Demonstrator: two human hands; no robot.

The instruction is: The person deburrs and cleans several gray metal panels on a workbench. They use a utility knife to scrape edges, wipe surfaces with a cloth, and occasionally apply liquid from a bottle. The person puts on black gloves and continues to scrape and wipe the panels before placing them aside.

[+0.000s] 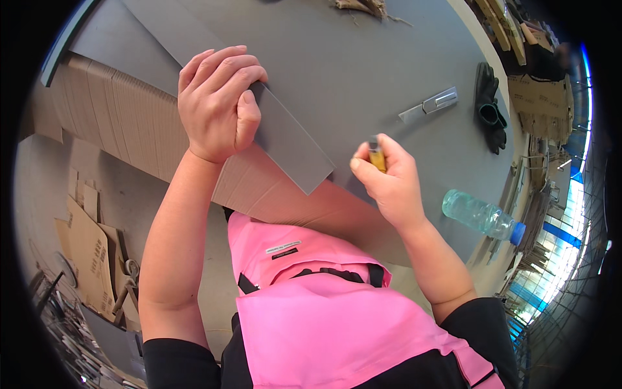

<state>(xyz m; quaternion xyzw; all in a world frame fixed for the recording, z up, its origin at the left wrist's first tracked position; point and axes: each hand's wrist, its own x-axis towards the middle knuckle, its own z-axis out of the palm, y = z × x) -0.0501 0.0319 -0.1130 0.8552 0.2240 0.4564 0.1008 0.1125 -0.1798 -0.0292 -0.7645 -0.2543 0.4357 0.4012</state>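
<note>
My left hand (217, 107) is closed over the edge of a long flat grey strip (295, 142), its fingers curled across the top and its thumb along the near side. The strip lies at a slant on a wide grey board (363, 71), and its squared end juts toward the near edge. To the right of that end, my right hand (395, 185) is closed round a small yellow utility knife (377, 157) with a dark tip, held upright above the board. Most of the knife is hidden in the fist, and no blade can be made out.
A flat silver metal piece (431, 105), a black glove (489, 107) and a clear bottle (479, 214) with a blue cap lie on the right. Brown scraps (366, 6) lie at the far edge. Stacked brown sheets (123, 113) support the board; cardboard (87, 253) stands lower left.
</note>
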